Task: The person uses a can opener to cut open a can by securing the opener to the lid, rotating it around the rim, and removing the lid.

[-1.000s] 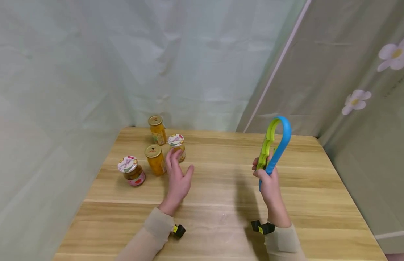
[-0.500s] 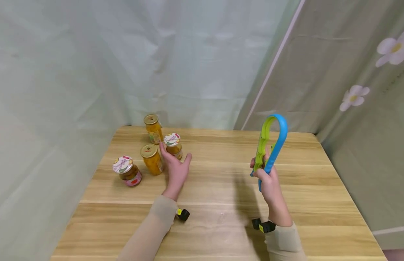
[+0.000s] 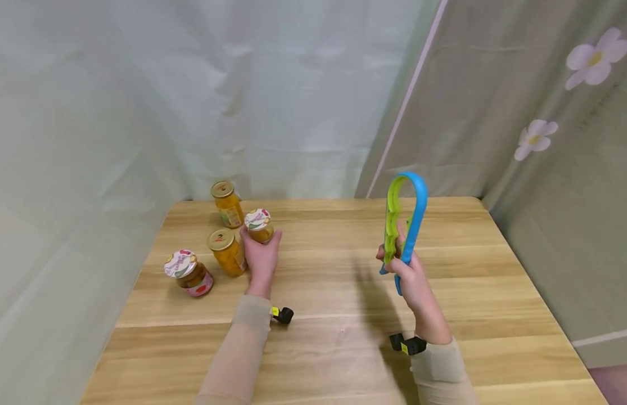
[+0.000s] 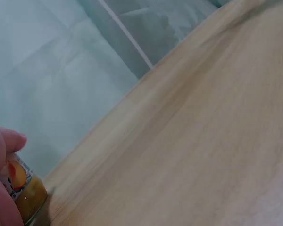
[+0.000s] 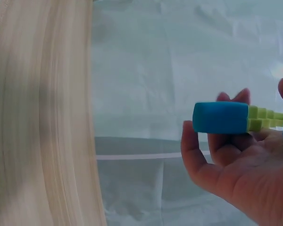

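My left hand (image 3: 261,262) is round a small jar (image 3: 258,219) with a white, patterned lid, thumb on its right side and fingers on its left. In the left wrist view, the jar (image 4: 32,200) shows yellow contents and a fruit label beside the thumb; the far fingers are hidden. On the right, raised above the table, my right hand (image 3: 416,284) grips a jar opener (image 3: 420,205), a blue loop lined with green toothed steps. Its blue end (image 5: 221,117) lies across the fingers in the right wrist view.
Close to the left hand stands a gold-lidded jar of orange fruit (image 3: 231,257); a similar jar (image 3: 231,215) is behind it. Farther left is a white-lidded jar (image 3: 198,281) with a pink label. Pale curtains (image 3: 293,112) hang behind the wooden table (image 3: 323,349).
My left hand has moved forward from beside the white-lidded jar and closed round it. The right hand still holds the jar opener, little moved. The head view has shifted slightly.
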A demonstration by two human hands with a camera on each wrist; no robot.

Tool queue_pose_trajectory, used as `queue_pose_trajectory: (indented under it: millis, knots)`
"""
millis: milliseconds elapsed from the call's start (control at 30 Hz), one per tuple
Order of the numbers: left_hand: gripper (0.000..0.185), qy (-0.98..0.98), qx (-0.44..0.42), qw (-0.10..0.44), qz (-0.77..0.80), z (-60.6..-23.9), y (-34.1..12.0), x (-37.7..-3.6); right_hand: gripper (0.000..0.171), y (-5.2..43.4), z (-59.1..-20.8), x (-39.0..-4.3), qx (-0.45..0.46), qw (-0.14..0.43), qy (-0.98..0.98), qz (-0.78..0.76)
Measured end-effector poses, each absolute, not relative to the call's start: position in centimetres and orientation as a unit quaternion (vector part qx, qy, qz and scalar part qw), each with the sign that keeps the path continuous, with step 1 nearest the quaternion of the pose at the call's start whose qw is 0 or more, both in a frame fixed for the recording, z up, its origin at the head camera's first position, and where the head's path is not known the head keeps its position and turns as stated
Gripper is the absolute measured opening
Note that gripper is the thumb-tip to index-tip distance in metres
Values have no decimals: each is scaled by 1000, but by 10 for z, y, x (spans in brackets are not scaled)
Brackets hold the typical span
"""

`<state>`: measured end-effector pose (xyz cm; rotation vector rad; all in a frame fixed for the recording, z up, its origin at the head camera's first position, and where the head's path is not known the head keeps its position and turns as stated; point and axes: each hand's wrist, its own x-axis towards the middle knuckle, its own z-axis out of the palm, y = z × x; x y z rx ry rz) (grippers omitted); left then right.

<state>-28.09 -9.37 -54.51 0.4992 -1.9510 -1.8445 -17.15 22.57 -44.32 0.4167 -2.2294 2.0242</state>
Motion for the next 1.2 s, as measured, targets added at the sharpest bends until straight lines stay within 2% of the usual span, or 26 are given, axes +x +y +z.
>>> queue_pose_trajectory:
  millis: [133,267,433,567,600,667,733,800,967,1200]
  knots:
    - [87,-719,166,195,-646,-545,-97,-280,91,227,-443,-171,137,22,-739,659]
    - [82,-758,143,176,-612,-541,-92,-279,88,229,-441,-172,132,-22,-744,655]
    - [81,-774,52,149,-613,-525,-75,-270,85,226,-439,-171,90,-40,-787,609]
    - [74,-771,-28,129,-623,-504,-54,-256,54,218,-434,-174,40,-40,-855,516]
    - [72,-772,-46,124,-622,-498,-49,-251,55,216,-431,-175,37,-41,-871,488]
    - [69,-774,-78,114,-618,-489,-38,-243,61,210,-424,-179,42,-38,-899,433]
    - [67,-777,-106,99,-613,-484,-29,-235,85,205,-416,-182,56,-32,-924,376]
    - [67,-780,-130,79,-606,-479,-21,-228,101,201,-410,-185,63,-19,-946,317]
    - [68,-788,-171,35,-591,-475,-8,-218,110,194,-398,-186,72,11,-976,204]
    - [66,-796,-173,22,-579,-481,0,-215,115,187,-391,-177,96,46,-986,126]
